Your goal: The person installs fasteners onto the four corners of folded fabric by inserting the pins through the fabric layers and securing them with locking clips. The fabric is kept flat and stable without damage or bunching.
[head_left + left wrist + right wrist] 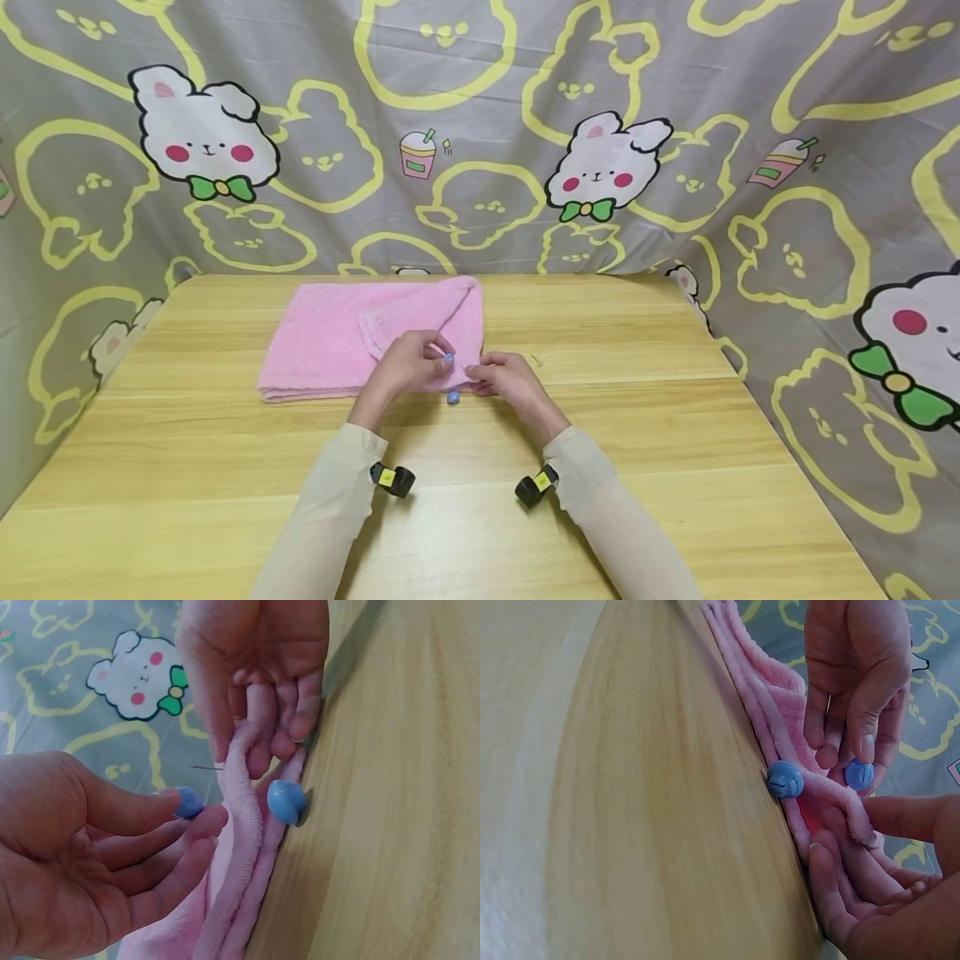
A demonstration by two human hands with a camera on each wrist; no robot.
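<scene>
A folded pink fleece cloth (322,333) lies on the table, its right part turned back. My left hand (408,362) pinches a small round blue cap (859,774) between thumb and fingers, just above the cloth. With thumb and fingers my right hand (513,383) grips the cloth's near right edge, seen closely in the right wrist view. From that edge a thin metal pin (206,768) sticks out towards the left hand, apart from the cap. A second blue piece (286,801) sits at the cloth's near edge; whether it is attached cannot be told.
The wooden table (450,533) spreads out on all sides of the cloth. A thin, small pin-like thing (537,360) lies right of the cloth. A grey patterned curtain (480,200) hangs along the table's back and sides. Each wrist bears a black camera (402,481).
</scene>
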